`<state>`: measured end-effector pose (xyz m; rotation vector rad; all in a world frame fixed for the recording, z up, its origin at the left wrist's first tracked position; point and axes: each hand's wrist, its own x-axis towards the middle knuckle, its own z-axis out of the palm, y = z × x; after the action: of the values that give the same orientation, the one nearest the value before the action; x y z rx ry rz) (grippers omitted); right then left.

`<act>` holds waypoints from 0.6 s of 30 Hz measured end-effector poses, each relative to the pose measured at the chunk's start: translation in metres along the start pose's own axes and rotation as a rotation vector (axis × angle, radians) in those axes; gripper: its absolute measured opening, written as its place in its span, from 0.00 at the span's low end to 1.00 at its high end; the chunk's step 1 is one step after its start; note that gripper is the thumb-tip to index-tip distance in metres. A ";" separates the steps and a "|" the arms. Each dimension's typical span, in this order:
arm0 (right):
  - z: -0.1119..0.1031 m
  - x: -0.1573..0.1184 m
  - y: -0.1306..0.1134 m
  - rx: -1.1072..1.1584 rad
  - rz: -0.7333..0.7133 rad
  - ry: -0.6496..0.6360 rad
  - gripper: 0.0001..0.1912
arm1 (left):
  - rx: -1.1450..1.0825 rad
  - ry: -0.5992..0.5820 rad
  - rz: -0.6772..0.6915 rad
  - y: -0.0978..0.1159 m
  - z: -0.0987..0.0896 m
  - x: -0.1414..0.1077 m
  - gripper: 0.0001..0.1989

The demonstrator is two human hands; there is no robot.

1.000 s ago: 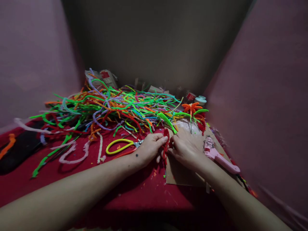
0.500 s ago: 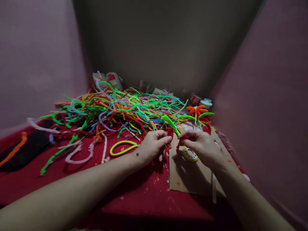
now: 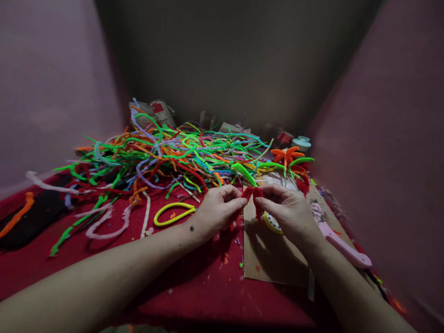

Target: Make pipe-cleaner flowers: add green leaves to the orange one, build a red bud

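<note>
Between thumb and fingers, my left hand pinches a red fuzzy pipe cleaner piece. My right hand pinches another red pipe cleaner part right beside it. The two red parts nearly meet at their tops; whether they are joined is hidden by my fingers. Just under my right hand shows a round yellow-rimmed thing with dark dots, partly covered. A yellow-handled tool lies left of my left wrist, its other end hidden behind the hand.
A large heap of coloured pipe cleaners spreads over the red cloth. Cardboard lies under my right hand. An orange pipe cleaner flower stands behind it. A pink-handled tool and a pale blue-green jar are to the right.
My hands have come closer together, bringing the two red parts almost tip to tip. The view has shifted slightly, and more of the pink-handled tool shows at the right.
</note>
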<state>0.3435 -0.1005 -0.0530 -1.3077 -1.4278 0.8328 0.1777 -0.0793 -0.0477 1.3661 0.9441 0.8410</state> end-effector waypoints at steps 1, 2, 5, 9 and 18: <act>0.000 -0.001 0.000 -0.013 -0.005 0.001 0.08 | -0.005 -0.004 -0.013 0.001 0.000 0.000 0.08; 0.000 -0.001 0.001 -0.020 -0.010 0.002 0.08 | -0.010 -0.009 -0.025 0.001 0.001 -0.001 0.08; 0.001 -0.002 0.003 -0.033 -0.030 -0.003 0.08 | -0.013 -0.010 -0.038 0.003 0.001 -0.002 0.08; 0.002 -0.002 0.002 -0.060 -0.043 -0.001 0.07 | 0.013 -0.012 -0.028 0.003 0.001 -0.001 0.07; 0.002 -0.005 0.001 -0.073 -0.020 0.005 0.06 | 0.101 -0.024 0.021 -0.002 -0.001 0.002 0.06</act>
<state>0.3415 -0.1050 -0.0559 -1.3472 -1.4765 0.7702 0.1770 -0.0772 -0.0502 1.4721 0.9661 0.8000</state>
